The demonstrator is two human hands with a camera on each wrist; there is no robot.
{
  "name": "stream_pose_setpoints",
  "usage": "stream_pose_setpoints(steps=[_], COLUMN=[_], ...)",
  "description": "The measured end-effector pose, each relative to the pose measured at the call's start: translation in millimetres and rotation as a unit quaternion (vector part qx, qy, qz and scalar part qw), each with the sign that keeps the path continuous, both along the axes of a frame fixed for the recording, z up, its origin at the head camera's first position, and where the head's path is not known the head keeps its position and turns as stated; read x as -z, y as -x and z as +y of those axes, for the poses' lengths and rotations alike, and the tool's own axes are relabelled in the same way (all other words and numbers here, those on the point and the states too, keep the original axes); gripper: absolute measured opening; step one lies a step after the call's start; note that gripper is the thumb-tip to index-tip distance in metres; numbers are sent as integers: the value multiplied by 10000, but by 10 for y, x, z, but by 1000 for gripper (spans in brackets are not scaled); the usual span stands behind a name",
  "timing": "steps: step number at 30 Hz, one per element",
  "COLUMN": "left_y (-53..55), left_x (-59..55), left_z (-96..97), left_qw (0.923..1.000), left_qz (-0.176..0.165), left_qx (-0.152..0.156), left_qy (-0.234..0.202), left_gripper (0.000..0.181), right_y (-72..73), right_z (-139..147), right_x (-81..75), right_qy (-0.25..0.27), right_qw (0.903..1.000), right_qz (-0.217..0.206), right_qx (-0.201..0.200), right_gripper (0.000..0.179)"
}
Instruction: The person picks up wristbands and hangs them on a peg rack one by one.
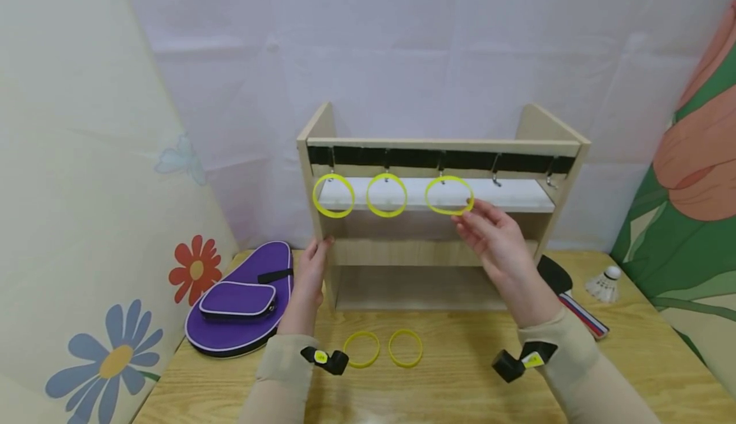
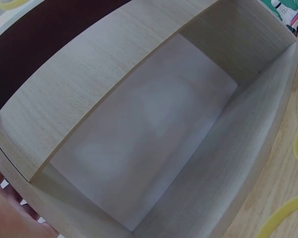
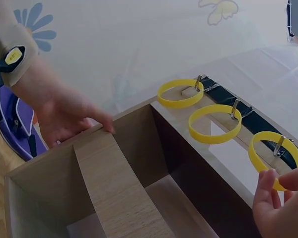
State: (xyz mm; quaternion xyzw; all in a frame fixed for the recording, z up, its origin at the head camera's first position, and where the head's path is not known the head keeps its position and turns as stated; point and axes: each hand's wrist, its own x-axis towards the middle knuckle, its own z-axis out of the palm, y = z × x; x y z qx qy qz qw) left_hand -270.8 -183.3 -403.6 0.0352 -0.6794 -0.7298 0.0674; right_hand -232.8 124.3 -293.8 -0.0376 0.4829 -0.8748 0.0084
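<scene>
"Where's the thin oval yellow ring (image 3: 256, 157)?"
"On the middle silver metal hook (image 3: 279, 145); the right hand (image 1: 497, 235) pinches its lower-right edge with thumb and fingertips."
"The left hand (image 1: 312, 272)?"
"Gripping the pale wooden shelf (image 1: 402, 252) by its left side."

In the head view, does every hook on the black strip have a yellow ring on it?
No, the two rightmost hooks on the black strip are bare.
</scene>
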Motion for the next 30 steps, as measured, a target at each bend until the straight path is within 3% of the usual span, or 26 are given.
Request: stream_pose_setpoints(steps=[15, 23, 30], left_y=[7, -5, -3], left_x=[-7, -12, -10], left_z=[14, 13, 13], left_qw=[10000, 9999, 10000], left_qz=[-5, -92, -56], left_qx=[-16, -29, -53], left_qy=[-62, -31, -60], left_gripper=[54, 51, 50], right_y=[49, 48, 38], right_z=[-22, -37, -41], right_x=[10, 64, 91], right_qy=[155, -196, -435], right_qw=[9999, 9997, 9989], right_qz=[-16, -154, -36], right_qx=[15, -16, -150], right_gripper=[25, 22, 25])
